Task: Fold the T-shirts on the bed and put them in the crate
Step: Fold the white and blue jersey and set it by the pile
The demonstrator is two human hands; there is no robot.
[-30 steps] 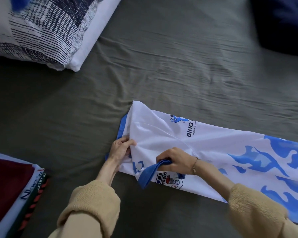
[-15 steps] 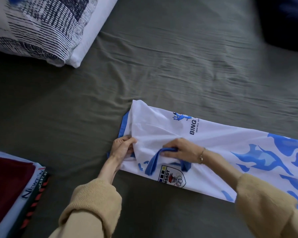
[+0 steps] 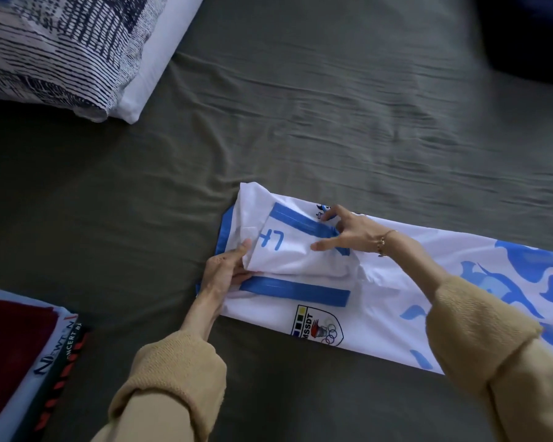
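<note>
A white shirt (image 3: 396,282) with blue flame-like patches lies in a long folded strip on the bed (image 3: 300,122), running from the middle of the view off to the right edge. Its left end shows two blue-trimmed sleeves folded in, one above the other. The upper sleeve carries blue characters that read roughly "L7", seen turned round. Below the lower sleeve sits a shield crest (image 3: 318,327) with the letters "MSSDT", coloured squares and linked rings. A small blue figure is printed near the far edge, mostly hidden by the right hand.

The left hand (image 3: 227,269) pinches the white cloth at the shirt's left end — thumb on top, grip closed on the fabric. The right hand (image 3: 345,234) rests on the upper sleeve, its fingers curled round the blue trim while the others spread — so its grip is on the shirt too. A bracelet (image 3: 382,244) circles that wrist; both arms wear tan sleeves.

At lower left a stack (image 3: 29,362) of folded shirts lies on the bed, a dark red one on top; an edge reads "NEWTON", another partly "CERT". A patterned pillow (image 3: 61,49) lies at upper left.
</note>
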